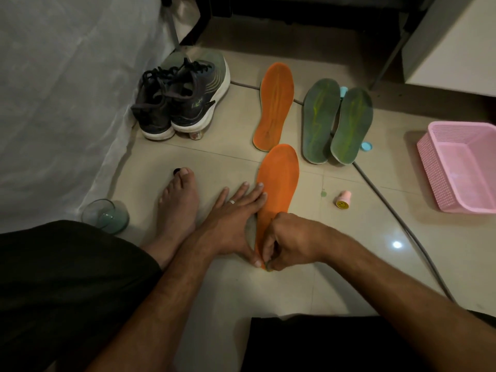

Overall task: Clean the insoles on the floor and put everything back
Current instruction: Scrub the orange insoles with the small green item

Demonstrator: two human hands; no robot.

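left hand [233, 221] flat on near orange insole [279, 181]; right hand [287, 242] pinches small item at heel.

Floor [349, 264] is glossy pale tile, you can see a light glaring off it. The two orange insoles [276, 106] [280, 178] look like matt foam, kinda scuffed, and the two green insoles [319, 119] [350, 124] are the same dull stuff with worn yellowish streaks. Sneakers [179, 100] are dark knit mesh with smooth white rubbery soles. Pink basket [434, 167] is perforated plastic. Tumbler [104, 216] is clear greenish glass. A milky plastic sheet [61, 89] hangs on the left, slightly shiny.
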